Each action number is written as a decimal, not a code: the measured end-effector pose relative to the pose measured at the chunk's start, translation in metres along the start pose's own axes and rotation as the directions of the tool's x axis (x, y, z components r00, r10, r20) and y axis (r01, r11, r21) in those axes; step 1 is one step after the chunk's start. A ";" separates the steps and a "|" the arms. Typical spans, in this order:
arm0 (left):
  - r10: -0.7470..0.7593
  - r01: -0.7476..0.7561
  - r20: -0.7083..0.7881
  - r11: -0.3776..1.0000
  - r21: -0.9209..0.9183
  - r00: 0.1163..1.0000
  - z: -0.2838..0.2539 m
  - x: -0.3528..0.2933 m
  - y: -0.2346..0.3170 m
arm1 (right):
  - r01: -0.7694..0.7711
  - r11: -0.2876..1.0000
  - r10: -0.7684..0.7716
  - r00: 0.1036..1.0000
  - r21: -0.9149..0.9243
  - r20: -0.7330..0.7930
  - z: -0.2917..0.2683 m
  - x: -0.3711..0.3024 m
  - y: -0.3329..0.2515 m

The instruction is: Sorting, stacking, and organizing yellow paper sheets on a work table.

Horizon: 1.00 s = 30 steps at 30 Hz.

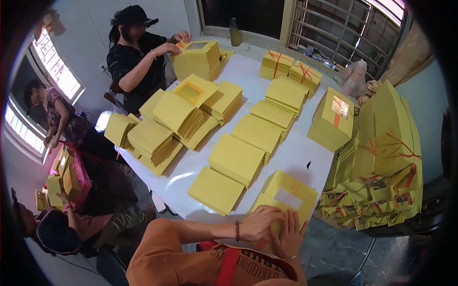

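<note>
**Squaring that yellow bundle with two bare hands**

Both your hands are on the yellow bundle with the pale window (286, 186) at the near edge of the table, so that's where I'd start. Looks to me like you're pressing or lining up the paper. Keep the push even: left hand steadying, right palm patting the edges flush, and stay light around the window, since it'd probably crease first.

Grip-wise, your right hand (289, 233) is spread out, fingers long and slightly apart, lying on the paper, definitely not clenched. Your left hand (260, 224) lies across the bundle right beside it, fingertips almost meeting the right's. Can't tell whether its thumb is pinching a sheet; that side is hidden. I'd keep both hands loose, because a hard squeeze could bow the stack.

Just beyond your left hand, a low yellow stack (217, 190) starts a row of stacks running away from you. Watch your elbow there. Past it on the right is a boxy windowed block (329, 119), with a messier pile of stacks (179, 112) across on the left. Way out, two red-tied bundles (276, 65) sit near the window side, and a co-worker in a black cap (136, 62) has both hands on a tall yellow block (195, 62).
</note>
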<state>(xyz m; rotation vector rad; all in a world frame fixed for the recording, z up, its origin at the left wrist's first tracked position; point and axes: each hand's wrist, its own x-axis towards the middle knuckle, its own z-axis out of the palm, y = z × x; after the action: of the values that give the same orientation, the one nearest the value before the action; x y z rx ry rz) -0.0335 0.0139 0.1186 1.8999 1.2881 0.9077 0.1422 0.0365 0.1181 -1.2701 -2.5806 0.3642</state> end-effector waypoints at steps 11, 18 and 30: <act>0.288 -0.271 0.014 0.883 0.384 0.958 -0.024 -0.010 -0.002 | 0.039 0.992 -0.039 0.999 -0.124 0.000 0.000 -0.002 -0.003; 0.198 -0.239 0.138 0.863 0.445 0.970 -0.018 -0.016 -0.018 | 0.066 0.987 -0.071 0.997 -0.144 -0.035 0.005 -0.002 -0.004; 0.212 -0.252 0.137 0.813 0.525 0.968 -0.007 -0.020 -0.023 | 0.042 0.978 -0.046 0.999 -0.203 -0.013 0.006 -0.010 -0.005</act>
<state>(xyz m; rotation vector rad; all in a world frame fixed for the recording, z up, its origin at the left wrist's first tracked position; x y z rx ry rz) -0.0558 0.0027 0.1000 2.5527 1.3875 0.6150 0.1427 0.0250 0.1135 -1.2703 -2.6816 0.0825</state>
